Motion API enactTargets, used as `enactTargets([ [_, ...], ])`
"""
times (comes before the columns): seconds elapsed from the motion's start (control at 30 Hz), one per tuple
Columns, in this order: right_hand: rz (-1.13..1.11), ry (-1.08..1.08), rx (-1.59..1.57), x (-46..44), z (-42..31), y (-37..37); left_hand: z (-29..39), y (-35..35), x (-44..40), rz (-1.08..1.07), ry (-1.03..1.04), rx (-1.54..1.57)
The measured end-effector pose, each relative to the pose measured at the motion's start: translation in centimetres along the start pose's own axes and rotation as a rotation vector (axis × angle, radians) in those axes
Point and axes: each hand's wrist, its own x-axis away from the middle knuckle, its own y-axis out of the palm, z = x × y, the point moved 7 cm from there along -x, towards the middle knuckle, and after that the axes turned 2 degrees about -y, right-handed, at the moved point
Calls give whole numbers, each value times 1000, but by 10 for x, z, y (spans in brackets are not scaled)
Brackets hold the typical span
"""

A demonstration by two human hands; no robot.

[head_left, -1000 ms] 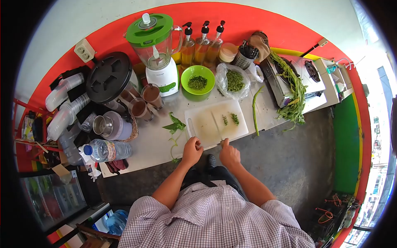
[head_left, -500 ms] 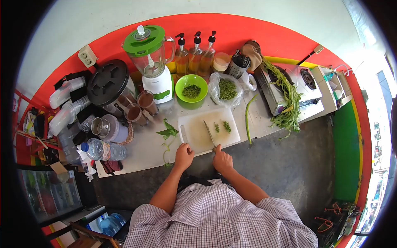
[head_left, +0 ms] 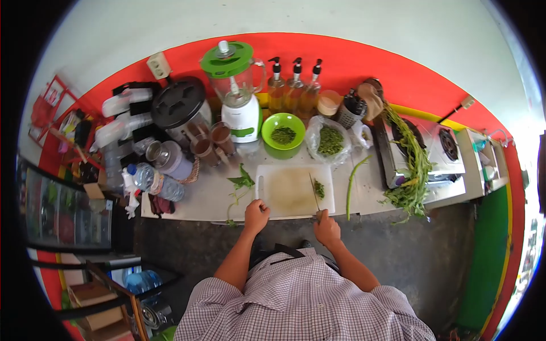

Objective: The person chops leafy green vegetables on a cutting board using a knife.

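Observation:
My right hand is closed around the handle of a knife, whose blade points away from me over the white cutting board. Close along the blade's right side lies a small heap of chopped green herbs. My left hand is curled into a fist at the board's near left edge, and nothing shows sticking out of it. Left of the board is a leafy green sprig. Behind it stand a green bowl with cut greens inside and a clear plastic bag of chopped greens.
A long green stalk lies right of the board. Leafy stems drape over the gas stove. A blender and pump bottles line the wall. Brown cups and a water bottle crowd the left.
My view has shifted, so the counter appears farther right. The knife has moved right across the board, and the two small herb clumps now form one heap beside the blade.

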Motion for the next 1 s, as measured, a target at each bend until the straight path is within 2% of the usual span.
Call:
enactTargets([
  [0.03,-8,-11,-28,0,3,2,-4,1,0,-73,-76,65],
  [0.07,-26,-39,-32,-2,3,5,-5,-3,0,-46,-92,55],
  [0.13,-38,-2,-58,-5,6,3,-16,-16,-5,146,-76,38],
  [0.17,-24,-21,-79,-6,4,1,-22,-20,-6,167,-85,32],
  [0.23,-12,-59,-96,-9,-2,-1,-31,-37,-2,360,-129,-31],
  [0.27,10,-77,-112,-10,-6,-3,-33,-39,-1,375,-133,-33],
  [0.37,-30,-131,-163,-15,-20,-2,-30,-35,1,331,-118,-176],
  [0.43,-33,-179,-161,-15,-29,0,-34,-26,-1,172,-193,-245],
  [0.57,-7,-290,-207,-10,-47,3,-27,-28,-2,198,-184,-345],
  [0.63,4,-306,-221,-7,-60,-4,-35,-30,-5,220,-274,-63],
  [0.67,12,-321,-238,-6,-65,-8,-35,-30,-7,215,-270,-59],
  [0.73,1,-333,-266,-4,-78,-18,-37,-16,-12,56,-382,615],
  [0.77,-13,-349,-298,-3,-85,-24,-31,-12,-12,14,-440,815],
  [0.8,-6,-339,-297,-3,-90,-29,-20,-13,-12,1,-438,816],
  [0.87,-11,-411,-397,-2,-106,-41,5,-5,-11,-110,-443,1083],
  [1.0,-15,-485,-533,2,-135,-65,62,-12,-2,-250,-458,1165],
])
